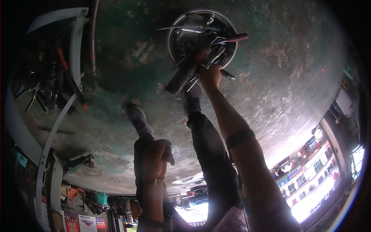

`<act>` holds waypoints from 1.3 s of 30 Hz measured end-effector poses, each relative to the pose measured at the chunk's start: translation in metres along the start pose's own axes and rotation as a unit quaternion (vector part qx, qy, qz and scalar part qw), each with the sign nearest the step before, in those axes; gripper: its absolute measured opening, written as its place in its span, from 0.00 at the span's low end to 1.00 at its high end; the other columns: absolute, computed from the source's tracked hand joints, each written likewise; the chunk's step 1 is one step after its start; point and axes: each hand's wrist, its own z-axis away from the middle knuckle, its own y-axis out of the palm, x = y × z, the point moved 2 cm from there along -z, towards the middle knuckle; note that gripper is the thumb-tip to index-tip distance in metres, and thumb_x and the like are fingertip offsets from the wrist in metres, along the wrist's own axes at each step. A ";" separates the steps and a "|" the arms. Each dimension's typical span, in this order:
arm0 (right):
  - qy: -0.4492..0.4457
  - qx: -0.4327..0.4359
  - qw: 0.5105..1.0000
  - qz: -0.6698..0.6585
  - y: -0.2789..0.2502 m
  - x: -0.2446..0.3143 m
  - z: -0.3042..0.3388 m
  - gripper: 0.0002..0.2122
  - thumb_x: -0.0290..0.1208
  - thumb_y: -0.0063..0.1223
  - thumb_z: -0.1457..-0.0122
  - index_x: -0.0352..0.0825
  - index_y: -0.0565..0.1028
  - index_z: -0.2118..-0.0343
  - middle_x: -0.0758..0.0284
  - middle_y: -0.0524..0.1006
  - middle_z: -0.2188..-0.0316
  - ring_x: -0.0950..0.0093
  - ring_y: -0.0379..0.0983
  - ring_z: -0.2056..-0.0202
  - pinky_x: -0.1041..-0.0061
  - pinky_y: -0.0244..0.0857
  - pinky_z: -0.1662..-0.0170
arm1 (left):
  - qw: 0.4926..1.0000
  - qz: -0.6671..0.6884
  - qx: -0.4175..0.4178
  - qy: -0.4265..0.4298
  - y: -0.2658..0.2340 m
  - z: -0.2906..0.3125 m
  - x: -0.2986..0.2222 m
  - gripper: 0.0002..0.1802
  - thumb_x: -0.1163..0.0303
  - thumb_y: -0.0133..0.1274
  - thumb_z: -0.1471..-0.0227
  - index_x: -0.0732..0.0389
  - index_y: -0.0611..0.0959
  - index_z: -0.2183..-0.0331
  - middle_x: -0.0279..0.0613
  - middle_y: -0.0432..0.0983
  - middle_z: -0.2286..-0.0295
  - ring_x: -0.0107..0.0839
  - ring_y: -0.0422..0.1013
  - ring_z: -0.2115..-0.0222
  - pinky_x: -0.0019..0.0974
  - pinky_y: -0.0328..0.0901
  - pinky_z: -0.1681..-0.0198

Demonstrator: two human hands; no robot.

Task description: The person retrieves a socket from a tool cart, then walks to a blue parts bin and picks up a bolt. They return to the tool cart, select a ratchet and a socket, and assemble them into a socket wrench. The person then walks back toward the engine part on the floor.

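A round metal basin full of hand tools stands on the floor ahead. My right hand reaches to its near rim, among the tools; its fingers are hidden, so I cannot tell whether it grips one. Left of that hand a thick dark cylindrical tool with a reddish part sticks out over the rim, beside slim silver rods. A tool with a red handle juts out to the right. My left hand is closed near my left knee, with something dark and unclear at its fingers.
A grey metal frame stands on the left, with a dark tool with orange ends and other tools about it. A long rod lies nearby. My shoes are close to the basin on the stained green floor.
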 end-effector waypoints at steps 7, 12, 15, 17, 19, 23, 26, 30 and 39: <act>0.129 0.144 0.955 -0.224 0.057 -0.039 0.014 0.21 0.42 0.57 0.51 0.28 0.69 0.63 0.61 0.75 0.67 0.75 0.74 0.69 0.73 0.70 0.75 | 1.000 0.000 -0.007 -0.006 -0.003 0.003 -0.002 0.15 0.62 0.56 0.51 0.63 0.72 0.70 0.36 0.67 0.83 0.24 0.63 0.89 0.30 0.62 0.89; -0.055 0.214 0.943 -0.250 0.057 -0.031 0.035 0.13 0.38 0.51 0.45 0.35 0.71 0.63 0.68 0.74 0.68 0.77 0.73 0.72 0.77 0.69 0.72 | 1.000 -0.003 -0.023 -0.021 -0.016 0.004 -0.001 0.10 0.66 0.52 0.48 0.62 0.72 0.70 0.35 0.66 0.84 0.23 0.62 0.89 0.28 0.61 0.90; -0.088 0.258 0.924 -0.267 0.054 -0.018 0.041 0.11 0.37 0.49 0.44 0.37 0.72 0.62 0.69 0.74 0.69 0.77 0.72 0.71 0.79 0.68 0.69 | 0.999 -0.032 -0.025 -0.010 -0.021 0.002 -0.003 0.09 0.66 0.51 0.48 0.62 0.72 0.70 0.34 0.66 0.84 0.23 0.62 0.90 0.28 0.61 0.90; 0.184 0.308 0.756 -0.548 0.064 -0.012 0.045 0.11 0.35 0.50 0.44 0.37 0.72 0.61 0.69 0.74 0.68 0.78 0.73 0.69 0.81 0.67 0.66 | 0.998 -0.049 -0.025 -0.011 -0.020 0.000 -0.006 0.09 0.66 0.50 0.47 0.61 0.72 0.69 0.34 0.67 0.83 0.23 0.62 0.90 0.28 0.61 0.90; 0.135 0.359 0.755 -0.532 0.066 -0.001 0.045 0.11 0.35 0.50 0.44 0.38 0.72 0.60 0.67 0.75 0.68 0.77 0.73 0.68 0.80 0.67 0.66 | 0.998 -0.041 -0.054 -0.005 -0.018 0.000 -0.008 0.07 0.69 0.49 0.49 0.63 0.71 0.72 0.36 0.66 0.85 0.24 0.61 0.91 0.28 0.60 0.90; -0.155 0.258 0.876 -0.376 0.066 0.024 0.047 0.10 0.36 0.49 0.45 0.38 0.72 0.62 0.66 0.75 0.71 0.75 0.72 0.68 0.79 0.65 0.66 | 0.994 -0.008 -0.105 0.002 -0.017 0.000 -0.005 0.07 0.76 0.48 0.54 0.67 0.71 0.80 0.38 0.63 0.90 0.26 0.60 0.93 0.28 0.57 0.91; -0.066 0.312 0.766 -0.558 0.085 0.044 0.035 0.11 0.37 0.50 0.44 0.34 0.70 0.65 0.68 0.71 0.76 0.77 0.67 0.76 0.79 0.61 0.74 | 0.999 -0.031 -0.030 -0.008 -0.023 -0.003 -0.004 0.09 0.67 0.50 0.50 0.63 0.71 0.71 0.36 0.66 0.84 0.24 0.62 0.89 0.29 0.61 0.89; 0.132 0.423 0.542 -0.714 0.112 0.047 0.008 0.11 0.38 0.47 0.41 0.35 0.69 0.67 0.68 0.70 0.77 0.76 0.65 0.79 0.78 0.60 0.77 | 0.999 -0.034 0.024 0.005 -0.026 -0.005 0.001 0.12 0.62 0.51 0.48 0.61 0.71 0.67 0.34 0.67 0.81 0.22 0.63 0.87 0.29 0.63 0.87; 0.620 -0.014 -0.672 -0.405 0.095 0.019 0.024 0.08 0.35 0.47 0.45 0.39 0.75 0.66 0.67 0.73 0.63 0.71 0.71 0.60 0.71 0.63 0.56 | 0.998 -0.056 -0.012 -0.008 -0.015 -0.005 0.000 0.12 0.63 0.52 0.49 0.62 0.72 0.71 0.33 0.65 0.84 0.22 0.61 0.89 0.29 0.62 0.88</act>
